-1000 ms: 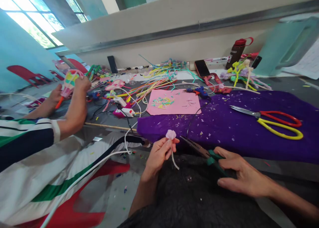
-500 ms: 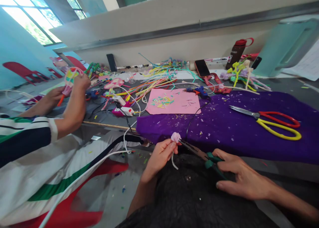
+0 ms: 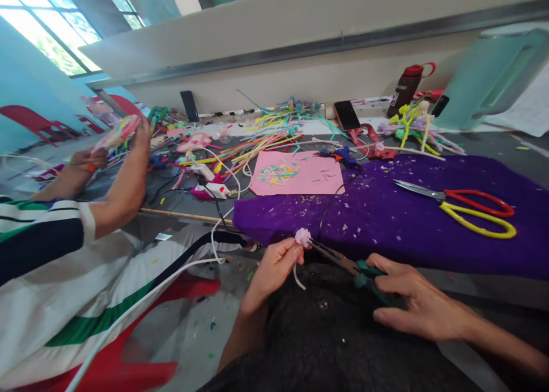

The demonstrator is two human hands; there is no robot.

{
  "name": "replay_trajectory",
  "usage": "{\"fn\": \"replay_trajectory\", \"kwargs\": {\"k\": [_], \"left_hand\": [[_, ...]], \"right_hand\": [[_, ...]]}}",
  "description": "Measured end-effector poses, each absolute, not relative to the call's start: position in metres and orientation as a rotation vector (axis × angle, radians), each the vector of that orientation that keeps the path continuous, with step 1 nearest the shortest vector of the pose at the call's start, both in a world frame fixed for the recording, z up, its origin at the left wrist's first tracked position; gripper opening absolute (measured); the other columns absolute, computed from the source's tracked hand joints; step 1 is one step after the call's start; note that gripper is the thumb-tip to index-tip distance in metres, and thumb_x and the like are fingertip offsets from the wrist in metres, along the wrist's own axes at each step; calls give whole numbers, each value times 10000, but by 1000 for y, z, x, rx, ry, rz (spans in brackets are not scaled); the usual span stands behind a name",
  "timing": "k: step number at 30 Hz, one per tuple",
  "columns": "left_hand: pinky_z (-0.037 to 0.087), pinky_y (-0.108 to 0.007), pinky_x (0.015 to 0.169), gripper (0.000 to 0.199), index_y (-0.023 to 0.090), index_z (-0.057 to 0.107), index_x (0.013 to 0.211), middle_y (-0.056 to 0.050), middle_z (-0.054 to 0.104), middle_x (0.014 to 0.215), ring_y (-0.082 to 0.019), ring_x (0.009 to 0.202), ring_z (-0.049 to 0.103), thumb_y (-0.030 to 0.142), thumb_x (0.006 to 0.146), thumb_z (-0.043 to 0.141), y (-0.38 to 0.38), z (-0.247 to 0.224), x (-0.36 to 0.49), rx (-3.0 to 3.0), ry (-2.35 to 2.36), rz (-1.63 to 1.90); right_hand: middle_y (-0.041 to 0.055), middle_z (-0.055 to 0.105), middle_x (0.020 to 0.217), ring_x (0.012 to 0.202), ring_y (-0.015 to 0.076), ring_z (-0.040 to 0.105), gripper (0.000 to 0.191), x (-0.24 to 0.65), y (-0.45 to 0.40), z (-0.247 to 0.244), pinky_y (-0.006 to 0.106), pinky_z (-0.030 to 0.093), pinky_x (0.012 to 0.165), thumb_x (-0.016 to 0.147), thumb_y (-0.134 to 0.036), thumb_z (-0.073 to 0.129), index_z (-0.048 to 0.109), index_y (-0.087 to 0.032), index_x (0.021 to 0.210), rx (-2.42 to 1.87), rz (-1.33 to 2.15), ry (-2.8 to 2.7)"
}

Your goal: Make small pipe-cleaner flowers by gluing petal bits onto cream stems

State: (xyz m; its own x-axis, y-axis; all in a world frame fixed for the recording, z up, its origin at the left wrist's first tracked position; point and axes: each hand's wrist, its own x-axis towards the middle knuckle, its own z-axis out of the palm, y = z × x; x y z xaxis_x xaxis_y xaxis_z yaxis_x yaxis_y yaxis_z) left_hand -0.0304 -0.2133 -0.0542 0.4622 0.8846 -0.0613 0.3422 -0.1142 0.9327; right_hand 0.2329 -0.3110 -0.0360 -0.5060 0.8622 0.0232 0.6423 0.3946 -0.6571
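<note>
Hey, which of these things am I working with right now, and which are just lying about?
In use:
small pale-pink piece, in your left hand
green-handled pliers, in your right hand

Seemingly just lying about:
scissors
phone
red-capped bottle
teal pitcher

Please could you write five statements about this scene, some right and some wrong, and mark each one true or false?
1. The left hand holds a small pale pink ruffled piece. True.
2. The right hand holds the scissors. False: it holds pliers with green handles, and the scissors lie on the purple cloth.
3. The pliers point towards the ruffled piece. True.
4. The pink sheet has nothing on it. False: small coloured bits are scattered on it.
5. The dark bottle has a red cap. True.
</note>
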Motion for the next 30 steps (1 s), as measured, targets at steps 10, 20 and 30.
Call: {"fn": "replay_trajectory", "kwargs": {"k": [10,20,30], "left_hand": [[400,-230,651,188,153,640,806,-7,605,750,-147,704,516,312,798,542,-212,-59,-29,1825,1046,734],[356,-213,573,303,142,626,749,16,535,647,-117,608,453,386,842,473,-212,-57,-30,1884,1163,725],[398,-245,664,283,150,634,878,-23,621,782,-156,717,530,354,857,440,-208,-52,-32,1984,1109,652]], "right_hand": [[43,502,873,832,188,529,164,233,-308,-37,314,435,747,776,-276,577,532,-167,663,-1225,1037,-2204],[38,491,853,802,183,520,162,232,-310,-39,301,433,701,782,-267,574,523,-167,664,-1217,1032,-2196],[40,490,867,805,179,528,126,226,-308,-36,301,445,695,753,-243,592,547,-165,664,-1273,957,-2267]]}}
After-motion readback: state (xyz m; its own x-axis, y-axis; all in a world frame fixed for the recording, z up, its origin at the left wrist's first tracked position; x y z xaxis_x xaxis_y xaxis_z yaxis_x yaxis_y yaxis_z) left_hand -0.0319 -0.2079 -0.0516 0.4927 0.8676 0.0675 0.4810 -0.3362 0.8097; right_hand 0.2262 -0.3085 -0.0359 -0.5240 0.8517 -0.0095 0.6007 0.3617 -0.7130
